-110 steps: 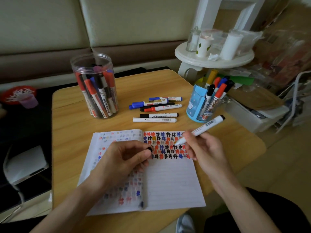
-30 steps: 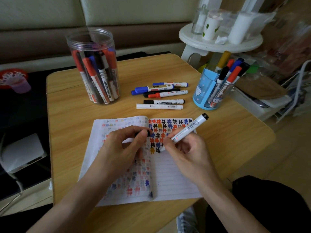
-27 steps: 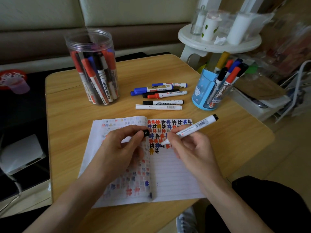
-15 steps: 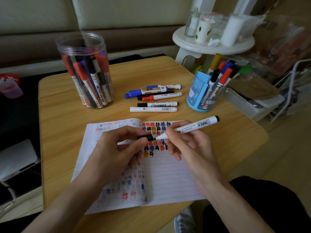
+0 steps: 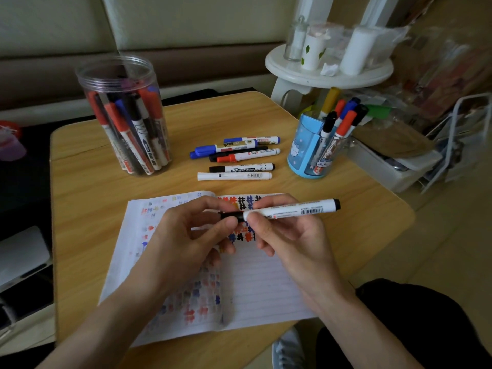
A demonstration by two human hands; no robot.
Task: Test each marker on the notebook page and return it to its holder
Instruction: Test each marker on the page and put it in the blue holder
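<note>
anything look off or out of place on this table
Nothing spilled or damaged. Only the loose markers stand out: a small cluster lying on the table between the clear jar and the blue holder, not in either.

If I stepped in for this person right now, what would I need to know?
Right hand: grips the white-barrelled black marker above the open lined notebook.
Left hand: pinches the small black cap against its tip.
Done: coloured hash marks fill the page's top.
To do: seat the cap, return the marker to a holder, the clear plastic jar or blue pen cup, I cannot tell which; six loose markers on the wooden table probably await testing.
</note>
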